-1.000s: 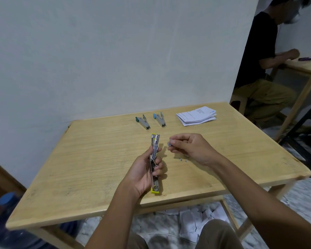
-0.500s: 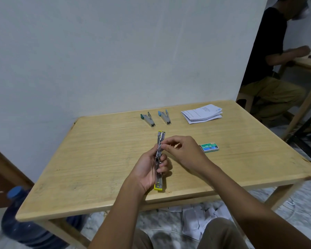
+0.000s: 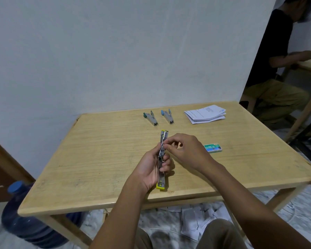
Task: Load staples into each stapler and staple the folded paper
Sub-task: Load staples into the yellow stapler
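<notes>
Head view: left hand (image 3: pixel 151 166) gripped the opened yellow stapler (image 3: pixel 162 159); right hand (image 3: pixel 185 150) pinched at its channel, contents unclear.

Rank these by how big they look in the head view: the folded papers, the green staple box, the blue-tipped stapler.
1. Folded papers, clearly largest.
2. Blue-tipped stapler and green staple box look about alike; the box lies nearer the camera, so I won't rank them.

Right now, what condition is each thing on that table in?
Yellow stapler: swung open, held in left hand.
Right hand: fingertips pinched at its metal channel.
Green stapler: lying untouched.
Blue stapler: lying untouched.
Staple box: lying flat.
Folded paper: stacked.
</notes>
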Motion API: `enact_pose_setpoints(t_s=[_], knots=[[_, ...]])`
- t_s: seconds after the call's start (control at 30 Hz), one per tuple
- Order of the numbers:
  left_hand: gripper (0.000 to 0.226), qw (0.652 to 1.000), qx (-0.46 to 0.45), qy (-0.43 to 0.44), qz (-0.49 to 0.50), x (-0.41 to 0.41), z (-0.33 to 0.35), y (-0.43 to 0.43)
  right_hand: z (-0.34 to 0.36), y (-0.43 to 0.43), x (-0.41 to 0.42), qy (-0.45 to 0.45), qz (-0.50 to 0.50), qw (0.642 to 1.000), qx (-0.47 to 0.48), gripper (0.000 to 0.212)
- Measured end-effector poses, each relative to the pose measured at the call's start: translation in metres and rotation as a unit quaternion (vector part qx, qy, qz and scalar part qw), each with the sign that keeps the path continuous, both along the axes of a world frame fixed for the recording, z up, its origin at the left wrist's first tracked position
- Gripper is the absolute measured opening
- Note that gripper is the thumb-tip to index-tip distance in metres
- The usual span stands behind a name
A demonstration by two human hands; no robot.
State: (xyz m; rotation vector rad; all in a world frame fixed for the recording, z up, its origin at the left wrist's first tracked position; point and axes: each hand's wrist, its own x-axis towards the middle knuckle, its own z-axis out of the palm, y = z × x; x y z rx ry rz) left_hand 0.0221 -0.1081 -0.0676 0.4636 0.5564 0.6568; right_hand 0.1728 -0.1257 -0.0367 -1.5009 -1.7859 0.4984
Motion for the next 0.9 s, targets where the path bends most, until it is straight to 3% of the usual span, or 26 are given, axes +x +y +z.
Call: enact_pose_setpoints(t_s=[0.1, 0.33, 0.5, 0.73, 0.9], knots=[[0.051, 1.000, -0.003, -0.004, 0.009, 0.000, 0.000, 0.001, 0.001, -0.001, -0.005, -0.040, -0.017, 0.999, 0.027, 0.008], [0.053, 1.000, 0.001, -0.016, 0.012, 0.001, 0.002, -0.001, -0.006, -0.003, -0.013, -0.014, -0.072, 0.997, 0.023, 0.012], [0.052, 1.000, -0.003, 0.006, 0.013, -0.002, 0.000, 0.001, -0.006, -0.010, -0.005, -0.049, -0.025, 0.997, 0.054, 0.009], [0.037, 0.998, -0.004, -0.038, 0.049, 0.002, 0.002, -0.002, -0.002, -0.013, 0.011, -0.260, 0.092, 0.956, 0.101, 0.035], [0.048, 0.999, -0.010, -0.026, 0.026, 0.001, -0.002, 0.002, 0.004, 0.001, 0.016, -0.377, 0.112, 0.900, 0.186, 0.036]])
